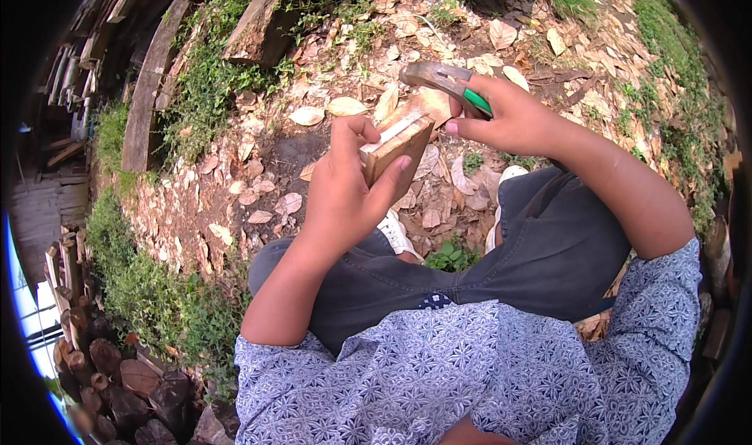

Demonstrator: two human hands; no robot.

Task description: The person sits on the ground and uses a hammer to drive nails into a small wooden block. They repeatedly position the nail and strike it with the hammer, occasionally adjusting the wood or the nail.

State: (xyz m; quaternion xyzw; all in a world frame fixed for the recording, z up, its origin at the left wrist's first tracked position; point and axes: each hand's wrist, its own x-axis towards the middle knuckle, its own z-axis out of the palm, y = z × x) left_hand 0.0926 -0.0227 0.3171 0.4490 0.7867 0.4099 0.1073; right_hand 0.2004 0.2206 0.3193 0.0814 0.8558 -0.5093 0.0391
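Firstly, flat brown wooden block (408,149): one piece, held above the ground (283,160) of soil and dry leaves, its far end pointing away and to the right.
Long whitish strip (403,124): one, along the block's upper edge; paint or separate piece, we cannot tell.
Left hand (345,171): ours, grasping the block at its near end, thumb against the right face, fingers bent over the upper edge.
Curved grey metal hammer with green-and-dark handle (439,75): one, head beside the block's far end; whether they touch, we cannot tell.
Right hand (513,117): ours, closed around the handle close to the head; in our judgement, this suits short, controlled taps.
Support: none seen beneath the block except our hand, so a knock could twist it; bracing the left forearm on our dark grey cloth trousers (540,245) should steady it.
Finger clearance: the bent index finger lies near the strip; we would do well to tuck it lower before any blow.
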